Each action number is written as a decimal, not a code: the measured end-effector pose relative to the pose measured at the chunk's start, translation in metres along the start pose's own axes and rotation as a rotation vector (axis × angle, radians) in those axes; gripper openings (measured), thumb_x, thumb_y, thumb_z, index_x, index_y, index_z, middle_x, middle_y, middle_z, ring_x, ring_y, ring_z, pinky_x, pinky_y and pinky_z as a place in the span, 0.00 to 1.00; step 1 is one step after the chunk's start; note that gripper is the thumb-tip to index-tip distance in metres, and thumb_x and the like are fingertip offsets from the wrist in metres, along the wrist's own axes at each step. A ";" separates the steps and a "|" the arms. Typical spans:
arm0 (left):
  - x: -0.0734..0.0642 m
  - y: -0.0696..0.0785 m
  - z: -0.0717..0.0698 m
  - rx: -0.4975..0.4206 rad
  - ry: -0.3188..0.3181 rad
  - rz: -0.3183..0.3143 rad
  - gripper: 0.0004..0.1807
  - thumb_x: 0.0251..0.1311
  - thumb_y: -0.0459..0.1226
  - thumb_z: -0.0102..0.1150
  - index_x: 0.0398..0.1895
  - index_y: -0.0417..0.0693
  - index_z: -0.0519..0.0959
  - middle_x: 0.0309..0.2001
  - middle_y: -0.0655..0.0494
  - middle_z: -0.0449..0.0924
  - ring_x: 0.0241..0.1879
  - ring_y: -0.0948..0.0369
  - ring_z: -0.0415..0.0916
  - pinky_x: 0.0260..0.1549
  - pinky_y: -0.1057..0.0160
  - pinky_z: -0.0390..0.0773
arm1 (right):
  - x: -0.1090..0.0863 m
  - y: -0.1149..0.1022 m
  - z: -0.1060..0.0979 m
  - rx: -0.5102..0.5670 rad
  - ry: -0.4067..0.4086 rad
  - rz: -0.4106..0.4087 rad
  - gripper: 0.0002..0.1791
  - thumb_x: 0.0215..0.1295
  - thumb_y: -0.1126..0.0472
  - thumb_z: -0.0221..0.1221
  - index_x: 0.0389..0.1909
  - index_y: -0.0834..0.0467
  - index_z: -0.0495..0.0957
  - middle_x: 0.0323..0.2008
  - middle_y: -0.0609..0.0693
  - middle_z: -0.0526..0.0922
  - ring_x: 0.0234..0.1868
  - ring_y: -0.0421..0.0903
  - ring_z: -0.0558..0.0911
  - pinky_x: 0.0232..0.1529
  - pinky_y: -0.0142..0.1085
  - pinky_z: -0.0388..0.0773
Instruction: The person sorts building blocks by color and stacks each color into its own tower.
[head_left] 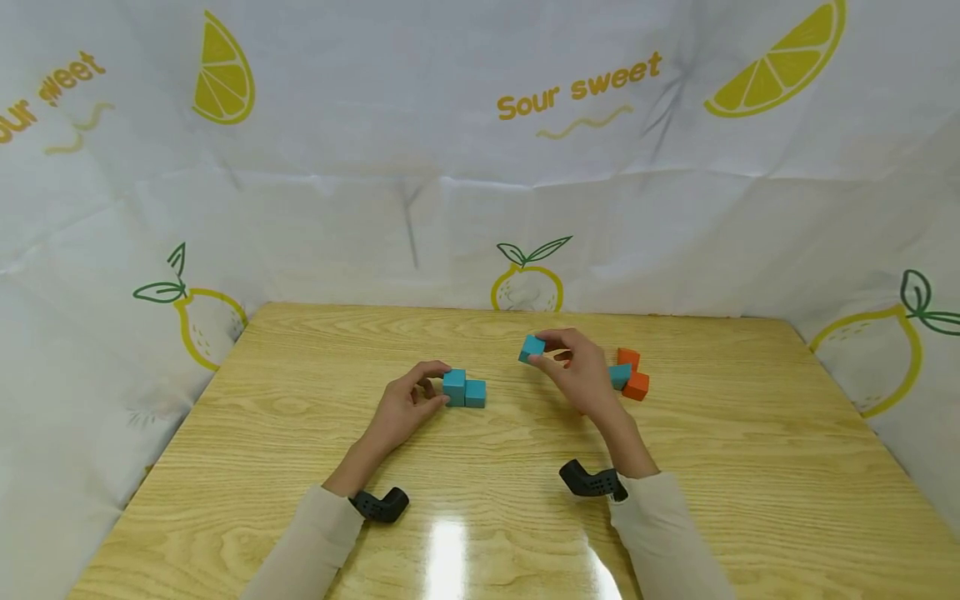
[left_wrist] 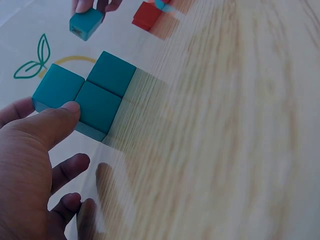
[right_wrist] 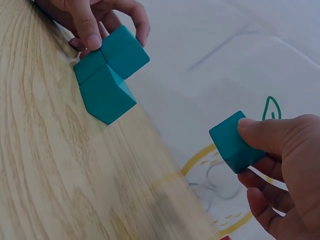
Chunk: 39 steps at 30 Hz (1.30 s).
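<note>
Two blue cubes [head_left: 454, 388] are stacked on the table, and a third blue cube [head_left: 476, 394] sits against the stack's right side. My left hand [head_left: 405, 408] pinches the stack from the left; in the left wrist view its thumb [left_wrist: 62, 117] lies where the upper cube [left_wrist: 59, 86] meets the lower one [left_wrist: 98, 107]. Held between thumb and fingers of my right hand [head_left: 581, 371], another blue cube [head_left: 532, 348] is raised above the table, to the right of the stack. The right wrist view shows this held cube [right_wrist: 235, 142] with the thumb across one face.
Beyond my right hand lie orange blocks [head_left: 636, 386] and a blue block [head_left: 619, 377], partly hidden by the hand. The wooden table [head_left: 720, 467] ends at a white printed cloth [head_left: 375, 233] at the back. Both wrists carry a black camera mount [head_left: 588, 481].
</note>
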<state>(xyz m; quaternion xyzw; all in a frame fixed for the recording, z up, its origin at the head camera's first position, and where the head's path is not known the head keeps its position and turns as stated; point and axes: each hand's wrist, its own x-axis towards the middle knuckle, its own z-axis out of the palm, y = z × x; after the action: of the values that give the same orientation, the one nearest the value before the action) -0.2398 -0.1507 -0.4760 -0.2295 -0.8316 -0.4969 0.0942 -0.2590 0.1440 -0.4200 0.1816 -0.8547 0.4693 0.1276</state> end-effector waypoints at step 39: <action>0.000 -0.002 0.000 -0.008 0.012 0.040 0.25 0.59 0.32 0.65 0.58 0.59 0.74 0.49 0.57 0.78 0.33 0.61 0.72 0.27 0.63 0.71 | -0.006 -0.019 0.046 0.030 -0.142 -0.038 0.18 0.60 0.62 0.66 0.51 0.60 0.79 0.46 0.52 0.79 0.46 0.51 0.78 0.46 0.43 0.76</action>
<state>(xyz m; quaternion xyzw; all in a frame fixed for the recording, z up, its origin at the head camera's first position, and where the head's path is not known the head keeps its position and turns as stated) -0.2402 -0.1510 -0.4775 -0.2433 -0.8243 -0.4997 0.1081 -0.2471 0.0967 -0.4323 0.2325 -0.8509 0.4653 0.0730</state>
